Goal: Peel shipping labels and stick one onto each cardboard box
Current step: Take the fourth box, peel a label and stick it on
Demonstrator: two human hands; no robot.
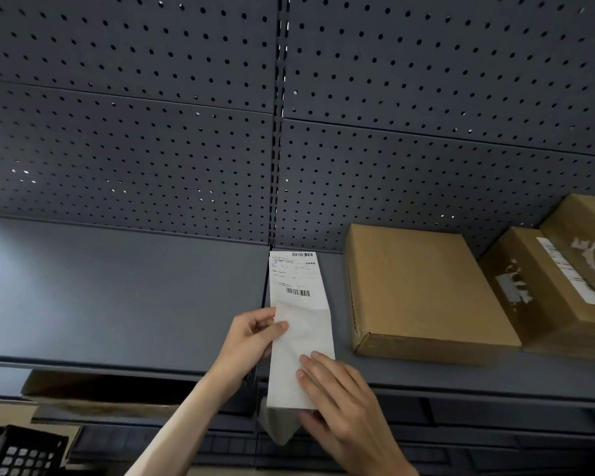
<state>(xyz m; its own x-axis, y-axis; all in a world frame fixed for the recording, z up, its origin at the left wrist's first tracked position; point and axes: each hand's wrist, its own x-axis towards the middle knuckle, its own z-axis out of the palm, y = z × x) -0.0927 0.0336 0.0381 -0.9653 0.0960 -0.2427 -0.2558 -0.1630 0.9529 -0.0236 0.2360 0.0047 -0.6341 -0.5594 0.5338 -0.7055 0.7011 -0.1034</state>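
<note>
Head view: both hands hold the label strip [301, 324], left hand [251, 338] pinching its edge, right hand [340, 403] gripping lower; thin, floppy paper, best peeled from a corner; plain box [423, 286] sits right of them

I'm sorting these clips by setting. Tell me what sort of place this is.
Probably a stockroom or packing area. Dark metal shelves back onto pegboard, cardboard boxes sit on the shelf, and both hands hold a strip of shipping labels.
</note>
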